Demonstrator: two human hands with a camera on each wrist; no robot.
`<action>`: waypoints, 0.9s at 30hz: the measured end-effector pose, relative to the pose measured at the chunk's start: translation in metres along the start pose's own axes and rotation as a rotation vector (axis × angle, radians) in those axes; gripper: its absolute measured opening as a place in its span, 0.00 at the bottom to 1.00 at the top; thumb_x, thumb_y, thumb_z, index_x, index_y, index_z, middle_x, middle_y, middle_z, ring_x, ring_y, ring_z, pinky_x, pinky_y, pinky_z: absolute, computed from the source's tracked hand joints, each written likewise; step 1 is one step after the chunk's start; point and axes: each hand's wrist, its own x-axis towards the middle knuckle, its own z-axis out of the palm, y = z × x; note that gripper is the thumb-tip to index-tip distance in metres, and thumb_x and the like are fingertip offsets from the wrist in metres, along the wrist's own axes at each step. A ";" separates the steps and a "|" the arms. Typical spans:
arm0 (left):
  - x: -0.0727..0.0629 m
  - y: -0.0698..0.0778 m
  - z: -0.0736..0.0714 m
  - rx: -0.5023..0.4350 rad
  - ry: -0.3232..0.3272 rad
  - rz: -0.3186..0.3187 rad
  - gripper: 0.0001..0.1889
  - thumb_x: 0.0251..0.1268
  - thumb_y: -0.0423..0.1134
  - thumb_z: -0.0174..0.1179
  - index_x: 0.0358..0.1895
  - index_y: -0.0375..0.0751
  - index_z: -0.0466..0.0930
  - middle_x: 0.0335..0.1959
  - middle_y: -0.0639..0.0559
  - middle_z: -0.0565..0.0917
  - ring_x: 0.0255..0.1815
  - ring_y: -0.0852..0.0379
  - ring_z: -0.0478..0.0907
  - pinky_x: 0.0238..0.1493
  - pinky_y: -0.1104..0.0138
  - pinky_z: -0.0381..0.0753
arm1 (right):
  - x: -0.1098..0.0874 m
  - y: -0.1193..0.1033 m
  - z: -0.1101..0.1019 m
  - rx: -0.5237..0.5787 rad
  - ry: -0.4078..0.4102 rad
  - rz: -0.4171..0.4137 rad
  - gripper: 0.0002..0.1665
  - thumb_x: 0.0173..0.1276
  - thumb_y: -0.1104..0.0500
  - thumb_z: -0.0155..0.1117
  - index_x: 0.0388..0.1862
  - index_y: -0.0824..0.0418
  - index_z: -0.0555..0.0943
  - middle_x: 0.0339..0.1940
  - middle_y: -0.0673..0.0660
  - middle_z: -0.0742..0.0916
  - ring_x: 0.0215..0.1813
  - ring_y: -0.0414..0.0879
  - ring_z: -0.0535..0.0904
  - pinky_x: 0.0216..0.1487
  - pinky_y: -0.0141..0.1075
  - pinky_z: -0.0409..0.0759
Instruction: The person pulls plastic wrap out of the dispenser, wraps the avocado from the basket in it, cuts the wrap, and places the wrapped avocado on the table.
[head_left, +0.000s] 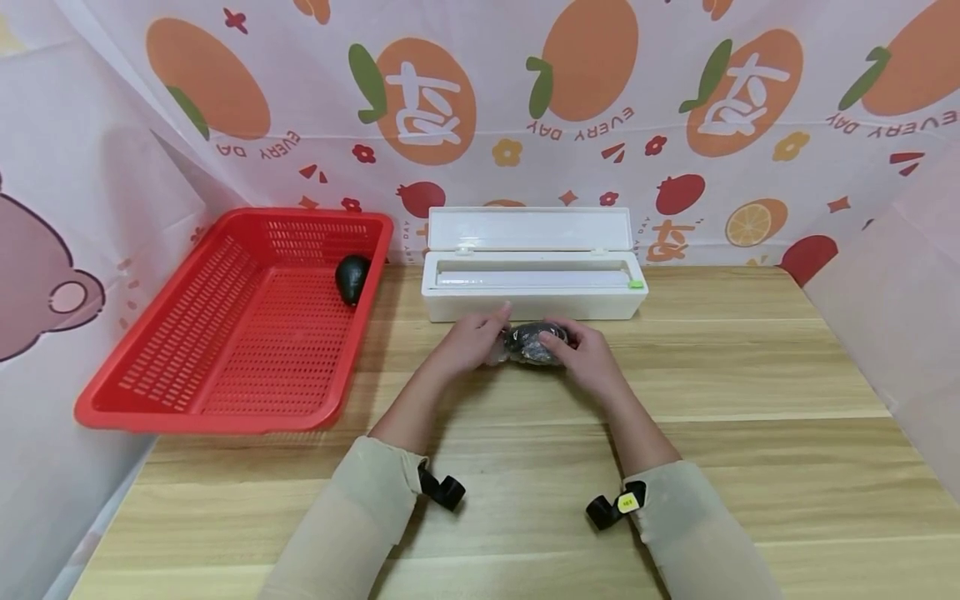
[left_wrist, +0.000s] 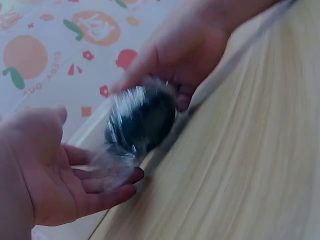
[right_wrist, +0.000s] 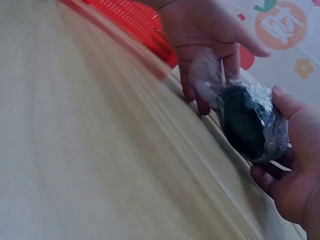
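Observation:
A dark avocado (right_wrist: 245, 122) wrapped in clear plastic film is between my two hands, just in front of the white box. My right hand (head_left: 594, 360) grips it at one end, thumb on one side and fingers on the other. On the opposite end, a loose tail of cling film (left_wrist: 117, 167) sticks out over the fingers of my left hand (head_left: 468, 340). Those left fingers are extended under the film, and the thumb is raised away from it. A second avocado (head_left: 352, 279), unwrapped, lies in the red basket (head_left: 341, 392) by its right wall.
A white cling film dispenser (head_left: 536, 307) stands against the back cloth, its lid (head_left: 529, 229) raised and a roll (head_left: 532, 278) inside. A small green piece (head_left: 636, 284) sits at its right end. The red basket is on the left of the wooden table (head_left: 750, 358).

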 end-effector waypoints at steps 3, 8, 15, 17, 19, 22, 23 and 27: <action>-0.002 0.007 0.002 -0.056 0.007 -0.047 0.38 0.71 0.71 0.34 0.45 0.41 0.83 0.43 0.42 0.83 0.46 0.48 0.78 0.51 0.56 0.77 | -0.001 -0.002 0.004 -0.042 0.047 -0.001 0.36 0.62 0.35 0.67 0.62 0.54 0.79 0.60 0.58 0.82 0.61 0.51 0.78 0.62 0.46 0.77; -0.008 0.025 0.009 -0.181 0.040 -0.092 0.38 0.73 0.69 0.35 0.59 0.39 0.79 0.61 0.40 0.79 0.64 0.44 0.73 0.66 0.50 0.69 | -0.004 -0.008 0.011 -0.071 0.080 0.009 0.41 0.57 0.33 0.69 0.61 0.57 0.76 0.57 0.59 0.81 0.58 0.53 0.77 0.58 0.48 0.78; -0.012 0.038 0.039 -0.303 0.045 0.081 0.39 0.76 0.66 0.28 0.72 0.38 0.61 0.72 0.40 0.66 0.74 0.45 0.60 0.75 0.50 0.56 | -0.006 -0.012 0.017 -0.211 0.043 -0.020 0.41 0.68 0.40 0.61 0.74 0.57 0.66 0.60 0.63 0.77 0.59 0.55 0.73 0.62 0.53 0.72; -0.014 0.038 0.048 -0.322 0.002 0.152 0.38 0.76 0.65 0.26 0.69 0.35 0.60 0.67 0.36 0.68 0.68 0.42 0.66 0.70 0.48 0.64 | -0.007 -0.013 0.018 -0.264 0.025 -0.042 0.38 0.72 0.43 0.55 0.76 0.56 0.64 0.62 0.65 0.76 0.62 0.56 0.72 0.66 0.54 0.69; -0.016 0.038 0.054 -0.340 -0.031 0.183 0.40 0.75 0.66 0.25 0.72 0.34 0.55 0.71 0.35 0.64 0.71 0.43 0.63 0.72 0.49 0.61 | -0.007 -0.014 0.018 -0.284 0.012 -0.052 0.36 0.74 0.45 0.50 0.77 0.55 0.61 0.66 0.65 0.74 0.68 0.57 0.70 0.70 0.55 0.65; -0.017 0.035 0.057 -0.365 -0.040 0.189 0.42 0.75 0.66 0.21 0.78 0.35 0.44 0.78 0.37 0.52 0.78 0.46 0.51 0.77 0.52 0.51 | -0.007 -0.015 0.018 -0.286 0.006 -0.071 0.35 0.76 0.44 0.46 0.78 0.52 0.59 0.71 0.63 0.72 0.72 0.58 0.66 0.72 0.55 0.62; -0.017 0.034 0.057 -0.387 -0.030 0.185 0.41 0.76 0.65 0.20 0.79 0.35 0.40 0.80 0.40 0.47 0.80 0.48 0.45 0.79 0.54 0.45 | -0.007 -0.015 0.017 -0.284 0.006 -0.077 0.35 0.76 0.43 0.46 0.78 0.51 0.59 0.73 0.61 0.71 0.73 0.58 0.64 0.73 0.56 0.61; -0.015 0.028 0.057 -0.485 -0.009 0.203 0.37 0.79 0.58 0.18 0.78 0.33 0.38 0.81 0.44 0.42 0.81 0.52 0.38 0.79 0.59 0.38 | -0.006 -0.012 0.017 -0.265 0.006 -0.123 0.32 0.76 0.45 0.48 0.77 0.48 0.63 0.75 0.56 0.70 0.74 0.57 0.63 0.73 0.55 0.61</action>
